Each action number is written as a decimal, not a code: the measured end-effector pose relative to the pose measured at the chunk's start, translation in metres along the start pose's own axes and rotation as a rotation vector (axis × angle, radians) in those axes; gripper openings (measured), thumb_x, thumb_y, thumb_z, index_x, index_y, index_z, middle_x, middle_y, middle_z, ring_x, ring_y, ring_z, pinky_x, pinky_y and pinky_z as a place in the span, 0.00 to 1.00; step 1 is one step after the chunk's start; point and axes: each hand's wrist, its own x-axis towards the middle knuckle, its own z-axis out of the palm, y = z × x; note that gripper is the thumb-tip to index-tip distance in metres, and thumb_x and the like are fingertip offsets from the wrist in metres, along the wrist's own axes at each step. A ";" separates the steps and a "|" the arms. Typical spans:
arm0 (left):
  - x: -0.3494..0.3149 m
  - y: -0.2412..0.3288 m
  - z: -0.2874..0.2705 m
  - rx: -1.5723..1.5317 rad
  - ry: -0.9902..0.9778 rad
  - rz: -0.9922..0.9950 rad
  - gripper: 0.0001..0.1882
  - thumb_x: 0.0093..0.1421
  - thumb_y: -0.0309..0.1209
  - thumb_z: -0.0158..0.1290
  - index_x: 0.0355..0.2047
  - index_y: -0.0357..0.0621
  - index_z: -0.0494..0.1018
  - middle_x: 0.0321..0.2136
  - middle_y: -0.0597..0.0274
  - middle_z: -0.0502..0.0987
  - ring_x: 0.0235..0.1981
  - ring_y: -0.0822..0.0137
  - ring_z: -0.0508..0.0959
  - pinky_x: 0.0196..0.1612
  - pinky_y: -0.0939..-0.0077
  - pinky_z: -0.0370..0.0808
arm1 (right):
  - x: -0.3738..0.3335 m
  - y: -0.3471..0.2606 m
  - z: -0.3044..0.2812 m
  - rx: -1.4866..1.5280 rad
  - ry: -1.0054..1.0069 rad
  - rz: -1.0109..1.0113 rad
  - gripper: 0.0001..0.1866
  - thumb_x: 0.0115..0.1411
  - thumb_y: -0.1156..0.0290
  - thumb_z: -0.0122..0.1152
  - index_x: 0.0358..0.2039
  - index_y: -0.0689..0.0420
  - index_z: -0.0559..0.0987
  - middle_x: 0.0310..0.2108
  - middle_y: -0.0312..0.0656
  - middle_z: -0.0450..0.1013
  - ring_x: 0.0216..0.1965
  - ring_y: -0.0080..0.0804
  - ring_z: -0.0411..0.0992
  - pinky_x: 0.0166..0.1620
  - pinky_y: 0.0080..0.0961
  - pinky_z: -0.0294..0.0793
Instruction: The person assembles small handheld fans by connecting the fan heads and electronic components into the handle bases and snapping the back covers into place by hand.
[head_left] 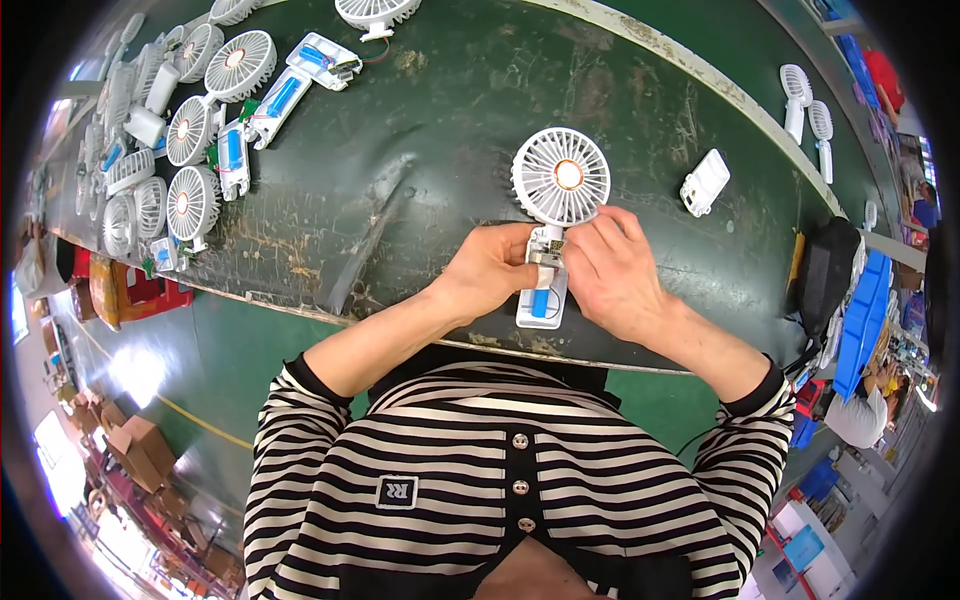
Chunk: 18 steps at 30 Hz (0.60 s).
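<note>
A white handheld fan [540,190] lies in front of me with its round grille away from me. Its handle is opened up, so a blue battery [541,303] and small inner parts show in the white shell. My left hand [488,268] grips the handle from the left, thumb across its upper part. On the other side, my right hand [615,275] has its fingers bent and pinched close at the fan's neck, just under the grille. Whether a small part sits between those fingertips is hidden. A loose white handle cover [708,182] rests on the table to the right.
The dark green table [430,150] has a worn surface. Many white fans, several with open handles and blue batteries, crowd the far left, one of them a fan [193,203]. Two assembled fans [796,100] lie at the far right. A black bag [830,275] sits at the right edge.
</note>
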 end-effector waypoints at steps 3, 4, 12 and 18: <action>0.001 -0.001 -0.001 0.006 -0.009 0.017 0.13 0.51 0.14 0.47 0.39 0.31 0.70 0.31 0.63 0.74 0.33 0.77 0.73 0.37 0.81 0.71 | -0.001 0.001 0.000 0.007 0.007 -0.008 0.06 0.38 0.75 0.54 0.21 0.61 0.71 0.25 0.40 0.64 0.31 0.34 0.64 0.46 0.36 0.63; 0.001 -0.001 -0.001 0.026 0.000 0.018 0.14 0.50 0.13 0.47 0.39 0.31 0.70 0.31 0.63 0.75 0.32 0.77 0.73 0.37 0.81 0.71 | -0.001 0.001 0.000 0.018 0.014 -0.009 0.07 0.38 0.75 0.54 0.21 0.61 0.71 0.25 0.40 0.64 0.31 0.34 0.64 0.46 0.36 0.64; 0.005 -0.013 -0.003 0.048 0.025 0.062 0.13 0.48 0.13 0.47 0.36 0.31 0.71 0.26 0.66 0.73 0.27 0.79 0.70 0.30 0.82 0.69 | 0.002 -0.004 -0.001 -0.017 -0.024 -0.033 0.07 0.37 0.75 0.54 0.20 0.62 0.70 0.25 0.43 0.63 0.29 0.36 0.63 0.46 0.38 0.65; 0.008 -0.014 -0.003 0.135 0.072 0.053 0.11 0.46 0.14 0.48 0.33 0.31 0.71 0.21 0.68 0.72 0.22 0.80 0.67 0.24 0.82 0.66 | 0.007 -0.008 -0.004 -0.060 -0.071 -0.046 0.06 0.37 0.74 0.54 0.19 0.62 0.71 0.24 0.44 0.63 0.29 0.38 0.63 0.45 0.42 0.67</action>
